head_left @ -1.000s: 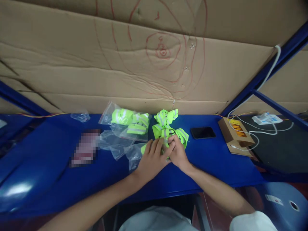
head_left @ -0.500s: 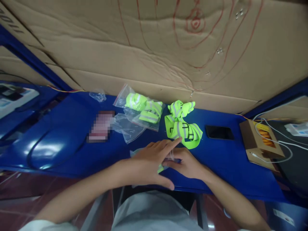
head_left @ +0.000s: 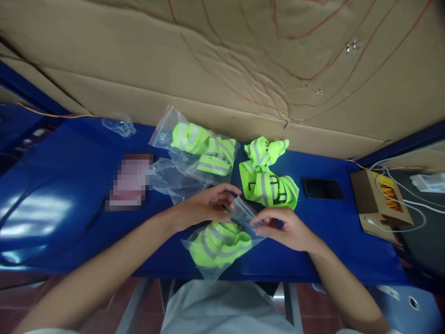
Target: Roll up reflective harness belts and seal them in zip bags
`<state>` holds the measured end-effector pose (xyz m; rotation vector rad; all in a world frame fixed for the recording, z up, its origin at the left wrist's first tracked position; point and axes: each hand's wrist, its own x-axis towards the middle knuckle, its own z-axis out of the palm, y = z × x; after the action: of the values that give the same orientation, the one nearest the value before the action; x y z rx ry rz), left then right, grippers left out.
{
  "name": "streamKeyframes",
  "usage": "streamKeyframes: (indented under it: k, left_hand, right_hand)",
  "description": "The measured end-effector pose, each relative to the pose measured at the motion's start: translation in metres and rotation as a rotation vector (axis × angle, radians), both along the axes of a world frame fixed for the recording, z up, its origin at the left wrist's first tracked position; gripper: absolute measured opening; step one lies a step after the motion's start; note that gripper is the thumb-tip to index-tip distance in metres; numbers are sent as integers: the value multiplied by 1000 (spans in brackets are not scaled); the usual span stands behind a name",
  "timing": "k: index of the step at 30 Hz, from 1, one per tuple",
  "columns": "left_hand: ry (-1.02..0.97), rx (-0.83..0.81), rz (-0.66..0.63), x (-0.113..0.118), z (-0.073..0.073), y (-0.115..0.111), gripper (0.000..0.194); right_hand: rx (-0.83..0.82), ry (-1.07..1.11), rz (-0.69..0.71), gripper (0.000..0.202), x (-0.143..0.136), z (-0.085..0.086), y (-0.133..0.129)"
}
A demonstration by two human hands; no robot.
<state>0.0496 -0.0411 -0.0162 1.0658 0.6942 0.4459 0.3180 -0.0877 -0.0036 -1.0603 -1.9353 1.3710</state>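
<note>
A clear zip-lock bag (head_left: 245, 211) with a folded fluorescent yellow-green reflective strap (head_left: 217, 243) inside lies at the table's front edge. At its upper right corner my right hand (head_left: 283, 227) pinches the mouth between thumb and fingers. My left hand (head_left: 208, 204) is curled at the other end of the mouth, its thumb and fingers closing on the plastic and the index finger stretched out. Beyond my hands lie loose reflective straps (head_left: 267, 185) with black buckles. Two bagged rolls of the same strap (head_left: 217, 155) rest to their left.
An empty plastic bag (head_left: 174, 178) lies beside a blurred-out flat item (head_left: 128, 183) on the blue table (head_left: 79, 162). To the right are a black phone (head_left: 322, 189), an open cardboard box (head_left: 378, 204) and white cables (head_left: 417, 204). A cardboard panel (head_left: 174, 79) stands behind.
My hands, crossed over the bag before, have moved apart to either end of its mouth. The bag and the strap inside now show clearly. The view has shifted slightly.
</note>
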Motion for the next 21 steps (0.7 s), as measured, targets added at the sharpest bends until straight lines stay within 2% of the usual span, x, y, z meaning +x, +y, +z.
streamKeyframes:
  k: [3, 7, 11, 13, 15, 21]
  left_hand:
    - [68, -3, 17, 1, -1, 1, 70]
    - [225, 62, -3, 11, -4, 2, 48]
    - [158, 122, 126, 17, -5, 1, 35]
    - [95, 115, 178, 18, -6, 0, 29]
    - [62, 93, 226, 18, -7, -2, 26]
    - [75, 77, 392, 14, -13, -5, 24]
  right_hand:
    - [-7, 1, -72, 16, -6, -3, -2]
    - [9, -19, -121, 17, -6, -3, -3]
    - [-17, -138, -171, 35, 0, -8, -1]
    - [-6, -206, -148, 38, 1, -11, 0]
    - [12, -247, -117, 30, 1, -10, 0]
    - [-10, -220, 1, 21, 9, 3, 4]
